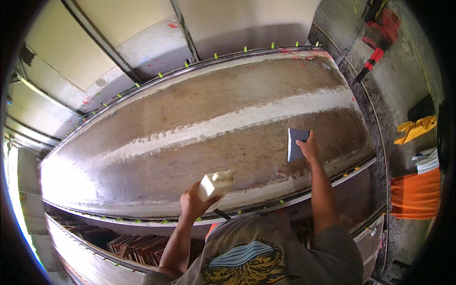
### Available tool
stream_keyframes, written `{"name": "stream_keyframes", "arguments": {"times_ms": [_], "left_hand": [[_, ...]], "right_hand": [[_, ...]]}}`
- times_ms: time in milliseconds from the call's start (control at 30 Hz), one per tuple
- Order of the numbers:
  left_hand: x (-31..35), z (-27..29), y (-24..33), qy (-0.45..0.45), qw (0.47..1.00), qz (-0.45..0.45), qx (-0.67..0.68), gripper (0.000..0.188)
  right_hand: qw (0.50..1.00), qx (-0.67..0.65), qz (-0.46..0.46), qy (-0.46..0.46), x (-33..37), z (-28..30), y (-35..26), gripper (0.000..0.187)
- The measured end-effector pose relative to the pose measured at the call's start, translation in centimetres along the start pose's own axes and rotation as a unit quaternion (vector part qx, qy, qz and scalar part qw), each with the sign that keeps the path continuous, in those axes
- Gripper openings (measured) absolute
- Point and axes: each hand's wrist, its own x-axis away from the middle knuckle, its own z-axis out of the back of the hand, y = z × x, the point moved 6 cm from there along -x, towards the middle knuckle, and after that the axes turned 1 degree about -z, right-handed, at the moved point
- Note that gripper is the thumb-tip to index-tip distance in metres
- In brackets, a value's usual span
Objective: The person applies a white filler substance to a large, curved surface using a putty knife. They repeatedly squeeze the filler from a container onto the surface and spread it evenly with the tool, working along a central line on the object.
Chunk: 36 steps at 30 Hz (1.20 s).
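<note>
While its white edge (289, 146) faces left, the gray tool (295, 150) extends lengthwise forward.

I had open room over the long table (256, 85) between the pale container (209, 186) in the left hand (192, 199) and the grey slab (295, 146) in the right hand (309, 147). Small green pegs (245, 49) obstructed the far edge; the person's body (304, 247) blocked part of the near side.
</note>
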Motion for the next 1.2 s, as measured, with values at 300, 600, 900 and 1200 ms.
{"name": "stream_keyframes", "arguments": {"times_ms": [300,600,900,1200], "left_hand": [[-3.7,-6.1,8.0,-0.221,0.951,-0.125,-0.179,0.061],[-5.0,-8.9,10.3,-0.249,0.923,-0.161,-0.244,0.054],[-7.9,-10.4,10.4,-0.266,0.912,-0.119,-0.289,0.056],[-14.8,-8.6,10.2,-0.178,0.914,-0.123,-0.342,0.058]], "right_hand": [[0.995,-0.012,-0.103,-0.004,4.0,5.2,7.7,0.083],[0.991,-0.018,-0.135,-0.007,4.6,5.5,7.4,0.088],[0.984,-0.042,-0.164,-0.053,4.5,5.2,8.2,0.097],[0.992,-0.055,-0.112,0.017,4.5,5.0,9.1,0.079]]}}
